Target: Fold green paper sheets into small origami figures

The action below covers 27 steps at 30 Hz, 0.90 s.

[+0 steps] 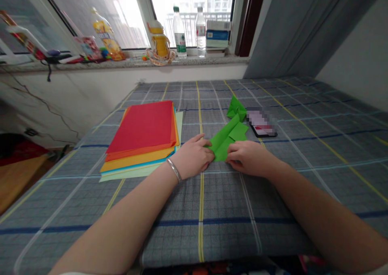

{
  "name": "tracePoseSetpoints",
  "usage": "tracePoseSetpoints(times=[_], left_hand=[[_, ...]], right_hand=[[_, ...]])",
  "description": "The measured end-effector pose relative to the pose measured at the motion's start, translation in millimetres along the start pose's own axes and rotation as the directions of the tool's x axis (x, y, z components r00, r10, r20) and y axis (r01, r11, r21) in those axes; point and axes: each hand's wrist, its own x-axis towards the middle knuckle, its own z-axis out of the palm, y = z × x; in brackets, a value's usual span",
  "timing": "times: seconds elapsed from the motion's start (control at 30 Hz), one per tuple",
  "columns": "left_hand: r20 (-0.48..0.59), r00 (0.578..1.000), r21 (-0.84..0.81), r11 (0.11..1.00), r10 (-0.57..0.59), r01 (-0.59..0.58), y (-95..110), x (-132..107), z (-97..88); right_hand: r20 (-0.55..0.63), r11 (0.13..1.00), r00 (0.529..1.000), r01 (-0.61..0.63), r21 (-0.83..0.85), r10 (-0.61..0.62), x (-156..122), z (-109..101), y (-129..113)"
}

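Observation:
A sheet of green paper [226, 139], partly folded, lies on the checked cloth between my two hands. My left hand [195, 156], with a silver bangle at the wrist, rests on the paper's left edge, its index finger stretched out and the other fingers bent over the edge. My right hand [247, 156] is closed at the near right edge, with fingertips pinched on the paper. Just beyond it stands a folded green paper piece [235, 107] with pointed corners. What lies under my fingertips is hidden.
To the left is a stack of coloured paper [142, 129], red on top. A phone [261, 122] lies to the right, its screen blurred. On the windowsill [133, 63] at the back stand a yellow cup [160, 45], water bottles [179, 34], a juice bottle [107, 36] and boxes [217, 36].

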Motion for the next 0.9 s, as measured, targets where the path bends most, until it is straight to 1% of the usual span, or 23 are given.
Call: tracePoseSetpoints(times=[0.1, 0.17, 0.23, 0.3, 0.33, 0.4, 0.43, 0.53, 0.63, 0.7, 0.77, 0.83, 0.9], left_hand=[[-0.027, 1.000, -0.004, 1.000, -0.010, 0.010, 1.4, 1.5, 2.3], [-0.062, 0.998, 0.010, 1.000, -0.015, 0.015, 2.6, 3.2, 4.8], [-0.116, 0.993, 0.031, 0.999, -0.034, 0.038, 3.9, 5.4, 7.6], [-0.170, 0.984, 0.030, 0.997, -0.062, 0.068, 5.2, 7.6, 10.7], [-0.191, 0.978, 0.017, 0.996, -0.081, 0.085, 5.8, 8.5, 12.4], [-0.219, 0.968, -0.017, 0.992, -0.122, 0.121, 6.7, 10.1, 16.1], [-0.227, 0.963, -0.035, 0.990, -0.143, 0.138, 7.0, 10.7, 18.1], [-0.232, 0.955, -0.073, 0.983, -0.184, 0.171, 7.6, 12.2, 23.6], [-0.200, 0.967, -0.092, 0.985, -0.160, 0.144, 8.0, 13.6, 27.1], [-0.188, 0.971, -0.097, 0.987, -0.145, 0.128, 8.2, 14.1, 28.0], [-0.194, 0.969, -0.095, 0.986, -0.153, 0.136, 8.9, 14.3, 28.1], [-0.216, 0.961, -0.091, 0.983, -0.175, 0.159, 10.4, 14.3, 28.2], [-0.253, 0.942, -0.087, 0.975, -0.219, 0.204, 13.0, 14.3, 28.3]], right_hand=[[-0.072, 1.000, 0.997, 0.023, 0.022, -0.022, -0.2, -0.1, 1.8], [-0.165, 1.000, 0.986, -0.014, 0.028, 0.019, -1.1, -0.4, 5.9], [-0.275, 0.992, 0.953, -0.125, 0.028, 0.128, -2.8, -0.2, 12.1], [-0.360, 0.964, 0.895, -0.264, 0.047, 0.262, -4.7, 1.8, 19.4], [-0.376, 0.946, 0.870, -0.317, 0.066, 0.318, -5.6, 3.8, 23.1], [-0.362, 0.917, 0.844, -0.385, 0.107, 0.396, -7.0, 9.7, 30.0], [-0.335, 0.909, 0.846, -0.399, 0.121, 0.415, -7.4, 13.2, 33.0], [-0.232, 0.905, 0.876, -0.400, 0.144, 0.424, -7.9, 22.9, 38.9], [-0.164, 0.899, 0.888, -0.403, 0.170, 0.429, -7.1, 26.7, 40.4], [-0.147, 0.888, 0.880, -0.427, 0.170, 0.451, -6.3, 26.1, 39.9], [-0.141, 0.874, 0.865, -0.460, 0.158, 0.481, -5.7, 24.7, 38.9], [-0.136, 0.858, 0.849, -0.494, 0.139, 0.511, -5.3, 23.4, 37.9], [-0.127, 0.844, 0.835, -0.523, 0.120, 0.535, -5.1, 22.6, 36.9]])
